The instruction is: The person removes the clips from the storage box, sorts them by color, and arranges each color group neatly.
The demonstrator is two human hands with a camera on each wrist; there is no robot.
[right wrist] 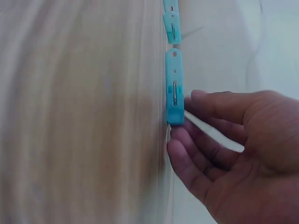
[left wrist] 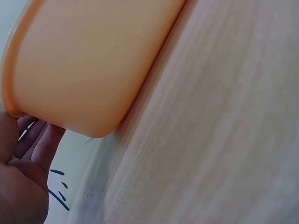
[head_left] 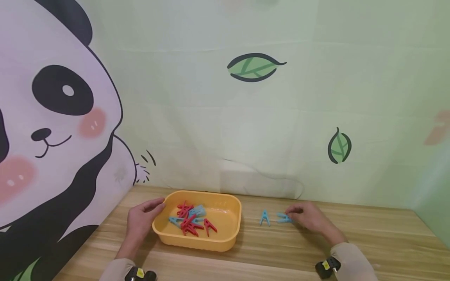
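Left grip (head_left: 140, 219), fingers relaxed, touches a yellow tray (head_left: 197, 245) of red and blue pegs (head_left: 190, 224); right grip (head_left: 309, 217) pinches a blue peg (right wrist: 175, 114).

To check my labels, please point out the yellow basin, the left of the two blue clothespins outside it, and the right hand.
Yellow basin (head_left: 197, 244): head view, front outer wall.
Left blue clothespin (head_left: 265, 216): head view, its middle.
Right hand (head_left: 310, 216): head view, back of the hand.

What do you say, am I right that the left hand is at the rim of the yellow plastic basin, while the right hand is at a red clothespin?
Not quite: the clothespin at the right hand is light blue, as the right wrist view shows. The left hand is at the rim of the yellow plastic basin.
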